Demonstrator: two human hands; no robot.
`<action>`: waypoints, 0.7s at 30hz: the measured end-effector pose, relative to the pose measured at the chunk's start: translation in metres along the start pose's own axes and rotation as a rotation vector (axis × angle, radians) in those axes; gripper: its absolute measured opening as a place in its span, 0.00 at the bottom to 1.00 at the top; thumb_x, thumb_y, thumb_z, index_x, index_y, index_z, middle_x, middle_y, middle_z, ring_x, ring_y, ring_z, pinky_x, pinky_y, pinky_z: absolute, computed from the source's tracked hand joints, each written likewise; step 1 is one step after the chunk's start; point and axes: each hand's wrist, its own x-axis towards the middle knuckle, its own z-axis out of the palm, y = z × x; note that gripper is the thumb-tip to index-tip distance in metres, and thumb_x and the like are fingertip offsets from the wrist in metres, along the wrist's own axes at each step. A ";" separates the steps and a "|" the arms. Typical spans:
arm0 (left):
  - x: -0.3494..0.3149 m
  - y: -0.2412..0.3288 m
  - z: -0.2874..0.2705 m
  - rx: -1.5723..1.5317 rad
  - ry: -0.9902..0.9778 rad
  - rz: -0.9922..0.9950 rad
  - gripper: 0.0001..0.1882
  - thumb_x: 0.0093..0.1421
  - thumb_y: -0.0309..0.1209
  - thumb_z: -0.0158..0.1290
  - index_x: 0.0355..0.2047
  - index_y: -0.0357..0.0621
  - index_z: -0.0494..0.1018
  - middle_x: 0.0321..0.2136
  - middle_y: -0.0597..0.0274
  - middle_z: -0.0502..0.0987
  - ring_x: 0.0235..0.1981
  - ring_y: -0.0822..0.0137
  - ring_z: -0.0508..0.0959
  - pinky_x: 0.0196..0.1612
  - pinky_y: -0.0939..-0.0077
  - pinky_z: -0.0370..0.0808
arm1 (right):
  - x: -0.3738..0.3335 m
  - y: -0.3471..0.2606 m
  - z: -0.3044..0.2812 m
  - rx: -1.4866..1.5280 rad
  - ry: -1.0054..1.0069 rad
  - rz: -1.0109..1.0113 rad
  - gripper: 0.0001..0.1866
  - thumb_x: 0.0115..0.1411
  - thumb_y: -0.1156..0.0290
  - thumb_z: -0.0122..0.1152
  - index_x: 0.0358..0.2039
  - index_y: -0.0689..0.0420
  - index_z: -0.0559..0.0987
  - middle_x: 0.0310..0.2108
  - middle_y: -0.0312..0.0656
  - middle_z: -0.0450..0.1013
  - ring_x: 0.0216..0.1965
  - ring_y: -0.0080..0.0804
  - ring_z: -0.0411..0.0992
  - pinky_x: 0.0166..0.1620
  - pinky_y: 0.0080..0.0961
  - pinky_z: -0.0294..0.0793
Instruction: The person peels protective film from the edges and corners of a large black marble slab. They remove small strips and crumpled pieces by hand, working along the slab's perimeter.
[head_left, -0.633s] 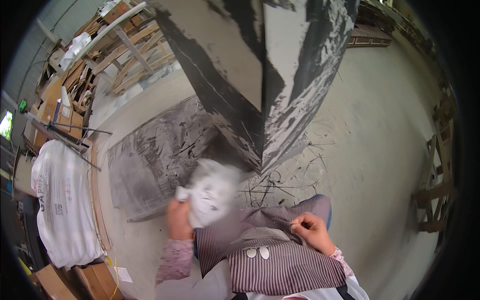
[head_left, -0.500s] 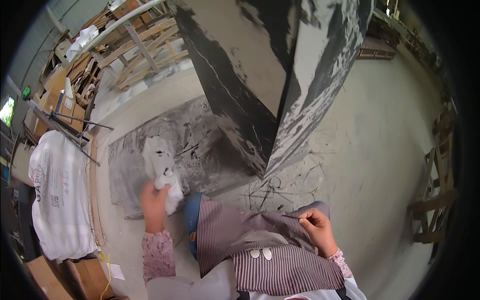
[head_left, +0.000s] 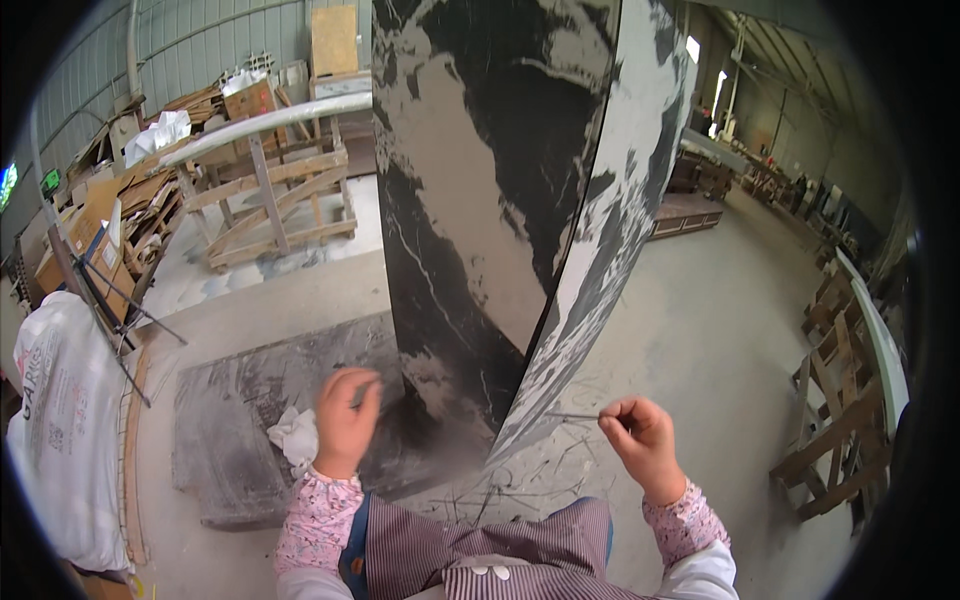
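A tall black, grey and white marbled block [head_left: 470,200] stands before me, its sharp vertical edge facing my lap. My right hand [head_left: 645,445] is closed in a pinch around a thin dark stick [head_left: 575,416], whose far end points at the block's right face. On the left, my left hand [head_left: 345,420] is raised with thumb and curled fingers apart, and nothing shows between them. Just behind it, a crumpled white wad [head_left: 297,437] lies on the dark, dusty board [head_left: 230,400] under the block; whether it is cloth or paper I cannot tell.
A large white sack [head_left: 70,430] and a dark tripod-like stand [head_left: 110,280] are at my left. Wooden racks [head_left: 270,200] [head_left: 840,390] stand at the back left and far right. Dark scraps [head_left: 500,490] litter the floor before my knees.
My left hand has let go of the white wad and risen. My right hand has moved forward with the stick toward the block. The view has tilted up.
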 end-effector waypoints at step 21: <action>0.269 0.236 0.087 -0.474 0.534 0.722 0.06 0.57 0.22 0.64 0.32 0.43 0.77 0.34 0.60 0.79 0.39 0.55 0.78 0.43 0.62 0.75 | 0.174 -0.244 -0.003 -0.381 0.362 -0.714 0.09 0.62 0.72 0.68 0.35 0.67 0.83 0.26 0.37 0.80 0.28 0.16 0.74 0.33 0.19 0.75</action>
